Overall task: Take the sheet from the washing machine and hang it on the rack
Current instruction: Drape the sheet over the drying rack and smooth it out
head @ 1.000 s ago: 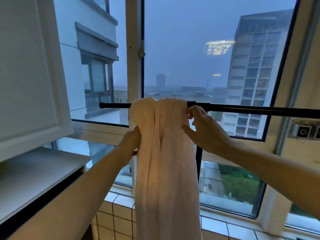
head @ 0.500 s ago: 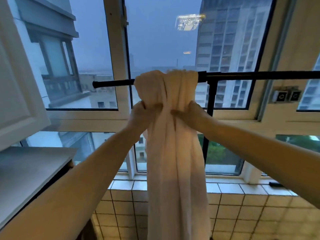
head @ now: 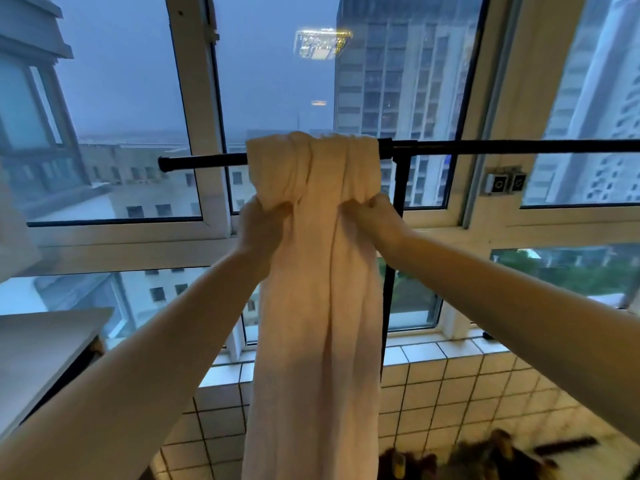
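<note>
A cream-white sheet (head: 315,306) hangs bunched over the black horizontal bar of the rack (head: 519,147) and falls in long folds past the bottom of the view. My left hand (head: 261,226) grips the sheet's left edge a little below the bar. At the same height my right hand (head: 372,218) grips the right edge. Both forearms reach up from below. The rack's black upright post (head: 398,209) stands just right of the sheet, behind my right hand.
Large windows (head: 277,81) fill the wall behind the rack. A tiled sill and tiled wall (head: 450,382) run below them. A white surface (head: 41,344) juts in at the left. Dark blurred objects (head: 485,459) lie at the bottom right.
My right hand came down from the bar to the sheet's right edge, level with my left hand. Both hands now hold the sheet below the bar. The view tilted downward.
</note>
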Available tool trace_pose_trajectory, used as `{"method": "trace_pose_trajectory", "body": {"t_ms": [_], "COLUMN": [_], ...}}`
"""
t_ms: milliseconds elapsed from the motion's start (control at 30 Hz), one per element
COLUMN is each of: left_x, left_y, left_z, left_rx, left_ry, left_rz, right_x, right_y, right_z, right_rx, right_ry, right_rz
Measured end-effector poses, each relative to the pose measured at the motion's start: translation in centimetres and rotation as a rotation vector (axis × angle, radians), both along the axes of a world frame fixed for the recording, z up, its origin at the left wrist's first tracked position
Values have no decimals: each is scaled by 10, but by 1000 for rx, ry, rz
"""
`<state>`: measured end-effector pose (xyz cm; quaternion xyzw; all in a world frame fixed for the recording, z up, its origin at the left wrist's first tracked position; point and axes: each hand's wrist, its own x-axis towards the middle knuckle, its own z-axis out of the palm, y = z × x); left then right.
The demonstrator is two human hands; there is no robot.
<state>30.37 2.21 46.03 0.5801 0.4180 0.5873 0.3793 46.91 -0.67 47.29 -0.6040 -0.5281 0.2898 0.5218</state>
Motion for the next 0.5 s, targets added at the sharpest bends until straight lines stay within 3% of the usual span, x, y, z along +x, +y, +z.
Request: {"method": "trace_pose_trajectory", "body": {"t_ms": [267,400,500], "left_x": [8,7,6], "left_y": [-12,-15,-17], "left_z": [10,16,38], "left_rx": [-73,44,209], "left_ry": [70,94,74], "left_rz": [-45,83,121], "right_x": [-12,-6,-1], "right_y": [-5,-5,-7], "right_z": [3,7,31], "right_rx": [58,78,204], "right_ry": [-195,-200,-236], "right_rz": [102,42,-8]}}
